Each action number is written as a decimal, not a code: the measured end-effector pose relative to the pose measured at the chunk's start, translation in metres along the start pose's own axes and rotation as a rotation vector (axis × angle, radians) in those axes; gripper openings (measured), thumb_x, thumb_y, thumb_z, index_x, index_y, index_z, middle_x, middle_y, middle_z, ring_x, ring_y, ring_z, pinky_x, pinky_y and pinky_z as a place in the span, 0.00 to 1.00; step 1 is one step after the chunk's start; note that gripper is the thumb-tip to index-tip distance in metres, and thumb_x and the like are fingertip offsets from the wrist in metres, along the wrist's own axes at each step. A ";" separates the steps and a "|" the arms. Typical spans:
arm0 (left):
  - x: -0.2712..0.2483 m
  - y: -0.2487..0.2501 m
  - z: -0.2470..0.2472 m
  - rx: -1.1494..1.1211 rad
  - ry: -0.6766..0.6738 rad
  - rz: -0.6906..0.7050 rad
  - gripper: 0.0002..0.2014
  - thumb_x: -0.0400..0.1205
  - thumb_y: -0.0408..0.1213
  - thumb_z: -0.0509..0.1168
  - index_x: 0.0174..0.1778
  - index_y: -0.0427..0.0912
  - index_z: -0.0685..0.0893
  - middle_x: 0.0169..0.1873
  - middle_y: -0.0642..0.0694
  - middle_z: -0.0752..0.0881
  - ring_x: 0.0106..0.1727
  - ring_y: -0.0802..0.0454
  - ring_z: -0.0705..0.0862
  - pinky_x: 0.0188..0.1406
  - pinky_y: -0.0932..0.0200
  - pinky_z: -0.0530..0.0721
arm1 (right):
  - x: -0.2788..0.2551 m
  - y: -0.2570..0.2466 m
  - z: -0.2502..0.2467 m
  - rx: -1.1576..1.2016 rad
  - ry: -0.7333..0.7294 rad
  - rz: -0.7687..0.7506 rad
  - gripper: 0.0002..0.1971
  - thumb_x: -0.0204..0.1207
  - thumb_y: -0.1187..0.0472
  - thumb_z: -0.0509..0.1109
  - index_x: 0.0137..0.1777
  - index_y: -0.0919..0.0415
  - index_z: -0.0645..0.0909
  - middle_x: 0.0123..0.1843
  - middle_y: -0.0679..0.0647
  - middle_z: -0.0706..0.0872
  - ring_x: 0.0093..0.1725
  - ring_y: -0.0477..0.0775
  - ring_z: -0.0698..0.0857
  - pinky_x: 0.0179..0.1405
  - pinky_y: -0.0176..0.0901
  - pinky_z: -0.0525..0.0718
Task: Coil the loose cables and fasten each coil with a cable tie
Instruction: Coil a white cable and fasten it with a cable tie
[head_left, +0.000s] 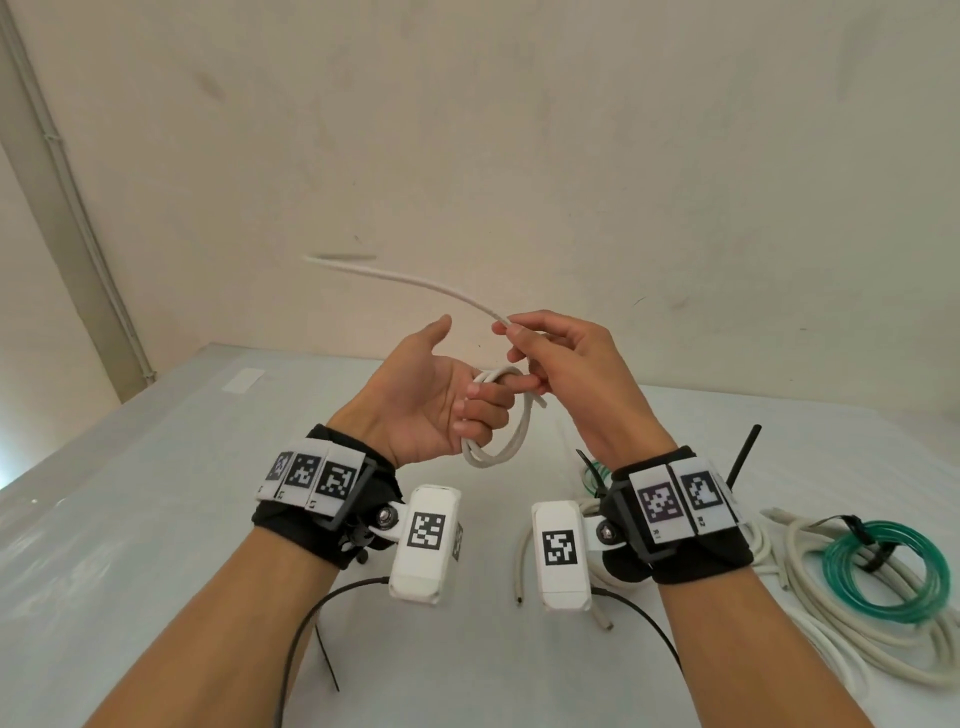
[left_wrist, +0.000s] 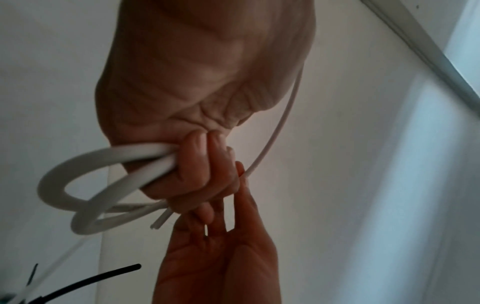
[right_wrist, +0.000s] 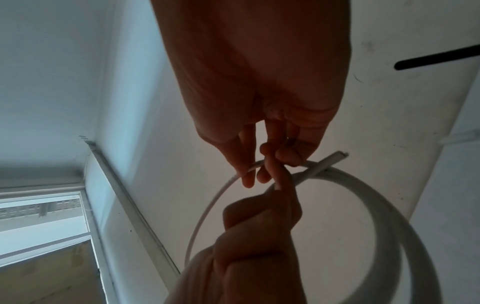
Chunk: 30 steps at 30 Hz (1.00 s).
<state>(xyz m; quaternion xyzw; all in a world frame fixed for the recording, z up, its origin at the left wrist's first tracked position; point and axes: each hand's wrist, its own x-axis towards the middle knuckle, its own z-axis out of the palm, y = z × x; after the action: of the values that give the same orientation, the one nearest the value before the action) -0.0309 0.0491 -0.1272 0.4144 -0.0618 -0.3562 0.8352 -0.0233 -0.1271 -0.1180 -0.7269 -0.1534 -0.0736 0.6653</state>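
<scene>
White cable (head_left: 498, 415) coil upright; its tail runs up-left, held by both hands.

plain indoor room arranged as a bare workstation, not a furnished home space. evidence: a flat white tabletop (head_left: 156, 519) set against an unpainted-looking, scuffed cream wall (head_left: 571, 130); a white surface-mounted conduit strip (head_left: 67, 182) running down the wall corner; a window opening with a pale frame (right_wrist: 44, 205) visible in the right wrist view.

My arms are bare. Each wrist wears a black band (head_left: 311, 525) with white coded tags and a white camera box (head_left: 425, 545).
</scene>
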 end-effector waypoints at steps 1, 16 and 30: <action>-0.001 0.001 -0.001 -0.021 -0.013 0.007 0.50 0.85 0.71 0.41 0.58 0.22 0.85 0.30 0.49 0.66 0.30 0.56 0.58 0.27 0.62 0.58 | 0.000 0.001 -0.001 0.001 -0.008 0.002 0.07 0.85 0.59 0.73 0.54 0.57 0.93 0.41 0.54 0.88 0.32 0.42 0.81 0.37 0.32 0.79; 0.001 0.001 0.008 0.403 0.330 0.008 0.25 0.86 0.36 0.51 0.64 0.20 0.85 0.27 0.52 0.61 0.22 0.59 0.59 0.19 0.66 0.58 | 0.000 0.010 -0.001 -0.351 0.091 -0.028 0.05 0.82 0.52 0.74 0.46 0.48 0.92 0.38 0.46 0.90 0.35 0.43 0.85 0.39 0.33 0.79; 0.006 -0.009 -0.005 0.250 0.247 -0.036 0.19 0.90 0.34 0.53 0.63 0.22 0.82 0.29 0.50 0.68 0.27 0.58 0.62 0.22 0.66 0.65 | 0.004 0.008 0.001 0.133 0.081 0.286 0.20 0.85 0.47 0.72 0.41 0.64 0.87 0.39 0.55 0.88 0.38 0.52 0.87 0.49 0.46 0.91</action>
<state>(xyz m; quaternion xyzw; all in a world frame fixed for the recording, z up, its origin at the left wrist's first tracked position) -0.0290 0.0454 -0.1381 0.5568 0.0048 -0.3071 0.7718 -0.0174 -0.1266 -0.1245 -0.6923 -0.0261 0.0030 0.7212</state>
